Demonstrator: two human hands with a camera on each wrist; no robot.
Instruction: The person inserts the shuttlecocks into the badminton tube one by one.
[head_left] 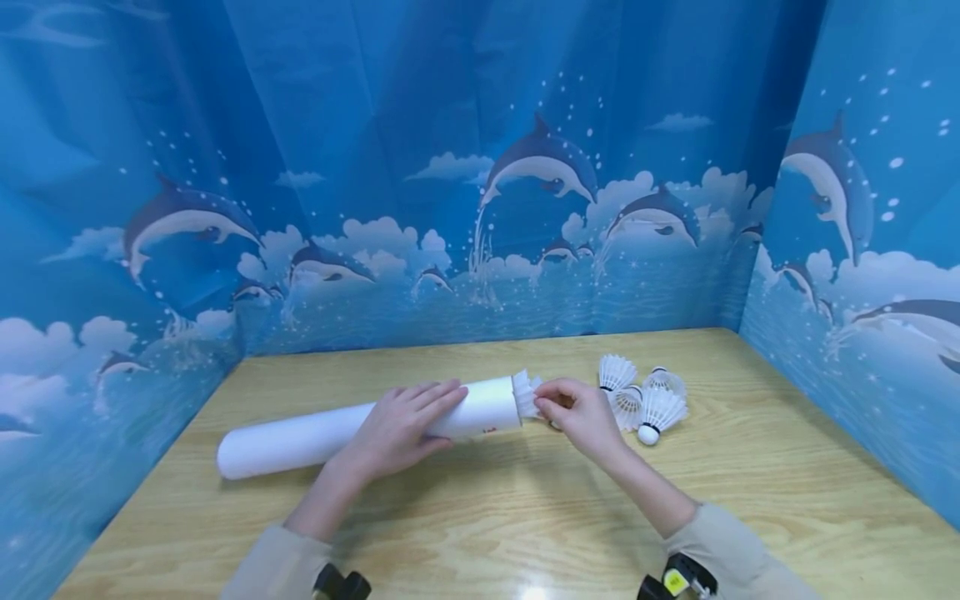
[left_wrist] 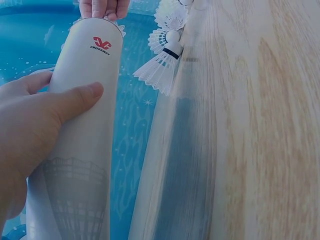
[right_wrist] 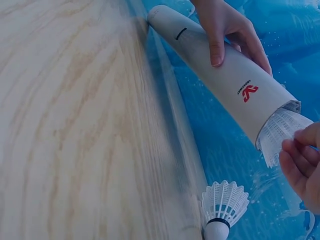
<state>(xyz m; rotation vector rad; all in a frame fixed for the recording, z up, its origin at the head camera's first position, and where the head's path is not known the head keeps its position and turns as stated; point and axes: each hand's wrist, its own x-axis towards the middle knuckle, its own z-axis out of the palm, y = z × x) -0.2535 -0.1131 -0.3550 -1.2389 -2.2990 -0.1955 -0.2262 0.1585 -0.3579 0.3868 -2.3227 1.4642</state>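
A long white shuttlecock tube (head_left: 300, 437) lies at a slant, its mouth toward the right, and a red logo (right_wrist: 248, 92) marks it near that end. My left hand (head_left: 401, 425) grips it past the middle, thumb on the near side and fingers over the top. Out of the mouth sticks the white skirt of a shuttlecock (right_wrist: 282, 132), its cork hidden inside. My right hand (head_left: 585, 417) pinches the skirt's edge between thumb and fingers. Through the tube wall in the left wrist view shows the faint outline of another shuttlecock (left_wrist: 77, 192).
Several loose white shuttlecocks (head_left: 663, 410) lie in a cluster just beyond my right hand. The wood-grain table (head_left: 480, 533) meets a blue dolphin-print curtain (head_left: 420, 167) at the back and along the sides.
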